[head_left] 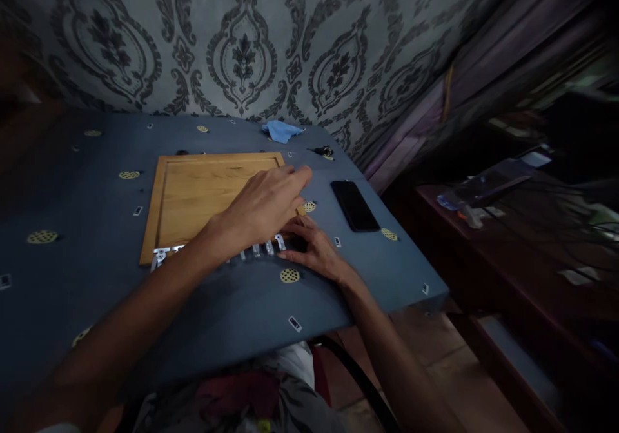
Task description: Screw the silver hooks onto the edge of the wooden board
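A framed wooden panel (193,191) lies flat on the blue tablecloth. My left hand (268,197) reaches across its right part, palm down, with bent fingers close together; anything under the fingertips is hidden. At the panel's near right corner is my right hand (314,249), its fingers over the edge and its thumb below, gripping around the corner. A row of small silver metal pieces (268,248) runs along the near edge, next to the right thumb. Another silver metal fitting (159,257) sits at the near left corner. My left forearm covers part of that edge.
A black phone (355,206) lies right of the panel. Behind are a blue cloth (282,131) and a small dark object (323,151). A patterned wall covering (242,46) hangs behind the table. To the right stands a dark reddish surface (507,239) with cables.
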`<state>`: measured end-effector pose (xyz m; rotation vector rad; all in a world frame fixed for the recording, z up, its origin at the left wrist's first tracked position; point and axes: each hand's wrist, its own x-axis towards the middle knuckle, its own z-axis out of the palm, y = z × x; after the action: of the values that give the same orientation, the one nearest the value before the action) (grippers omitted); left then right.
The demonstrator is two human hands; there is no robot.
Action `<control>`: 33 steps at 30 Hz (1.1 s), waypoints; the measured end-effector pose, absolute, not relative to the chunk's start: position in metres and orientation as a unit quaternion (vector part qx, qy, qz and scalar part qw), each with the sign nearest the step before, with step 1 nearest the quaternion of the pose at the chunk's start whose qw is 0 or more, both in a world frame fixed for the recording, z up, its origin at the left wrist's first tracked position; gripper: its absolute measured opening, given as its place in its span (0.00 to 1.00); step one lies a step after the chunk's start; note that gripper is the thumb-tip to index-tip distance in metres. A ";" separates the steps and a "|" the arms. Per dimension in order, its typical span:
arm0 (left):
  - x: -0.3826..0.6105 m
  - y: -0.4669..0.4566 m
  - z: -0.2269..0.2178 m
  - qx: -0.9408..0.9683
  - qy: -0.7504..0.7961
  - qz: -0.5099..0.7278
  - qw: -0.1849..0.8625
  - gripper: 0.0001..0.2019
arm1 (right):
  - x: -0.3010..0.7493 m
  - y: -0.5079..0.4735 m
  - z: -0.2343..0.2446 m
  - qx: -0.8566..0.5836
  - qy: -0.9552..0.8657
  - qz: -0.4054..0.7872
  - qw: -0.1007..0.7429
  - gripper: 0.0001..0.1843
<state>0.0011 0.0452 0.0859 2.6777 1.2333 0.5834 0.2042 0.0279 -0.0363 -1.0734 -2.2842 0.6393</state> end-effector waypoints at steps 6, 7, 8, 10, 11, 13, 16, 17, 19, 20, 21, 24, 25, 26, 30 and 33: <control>-0.002 0.046 0.083 0.892 0.395 0.207 0.074 0.08 | 0.205 0.027 -0.035 -0.393 -0.845 0.248 0.266 0.27; -0.004 0.046 0.084 0.891 0.396 0.209 0.078 0.08 | 0.205 0.027 -0.035 -0.395 -0.843 0.251 0.266 0.28; -0.006 0.046 0.087 0.888 0.399 0.214 0.079 0.08 | 0.205 0.027 -0.035 -0.397 -0.841 0.255 0.265 0.28; -0.011 0.045 0.091 0.881 0.403 0.236 0.076 0.08 | 0.205 0.027 -0.035 -0.398 -0.839 0.262 0.261 0.28; -0.013 0.045 0.094 0.877 0.404 0.250 0.074 0.08 | 0.205 0.027 -0.035 -0.397 -0.840 0.264 0.260 0.28; -0.018 0.044 0.097 0.873 0.402 0.267 0.072 0.10 | 0.205 0.027 -0.034 -0.393 -0.841 0.263 0.261 0.27; -0.019 0.043 0.097 0.877 0.395 0.263 0.074 0.10 | 0.205 0.026 -0.034 -0.391 -0.843 0.258 0.265 0.27; -0.018 0.042 0.096 0.880 0.392 0.258 0.077 0.10 | 0.205 0.026 -0.034 -0.392 -0.843 0.257 0.266 0.27; -0.014 0.042 0.093 0.884 0.390 0.244 0.086 0.10 | 0.204 0.026 -0.033 -0.395 -0.842 0.254 0.265 0.27; -0.012 0.042 0.092 0.885 0.391 0.235 0.091 0.10 | 0.204 0.026 -0.034 -0.397 -0.843 0.251 0.264 0.26; -0.011 0.042 0.091 0.886 0.392 0.228 0.093 0.10 | 0.204 0.026 -0.034 -0.399 -0.843 0.249 0.262 0.26; -0.007 0.042 0.090 0.891 0.389 0.215 0.092 0.09 | 0.204 0.026 -0.034 -0.399 -0.844 0.246 0.260 0.25; -0.007 0.042 0.090 0.892 0.389 0.212 0.091 0.09 | 0.204 0.027 -0.034 -0.396 -0.845 0.245 0.263 0.25; -0.006 0.042 0.090 0.893 0.389 0.208 0.090 0.09 | 0.204 0.027 -0.034 -0.393 -0.846 0.245 0.266 0.25; -0.006 0.043 0.089 0.896 0.387 0.197 0.089 0.09 | 0.205 0.027 -0.033 -0.382 -0.851 0.241 0.267 0.27; -0.005 0.044 0.088 0.896 0.389 0.196 0.087 0.09 | 0.205 0.027 -0.033 -0.385 -0.851 0.240 0.264 0.27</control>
<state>-0.0052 0.0440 0.0879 2.6692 1.1578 0.5843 0.2049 0.0273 -0.0332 -1.0411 -2.3005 0.6495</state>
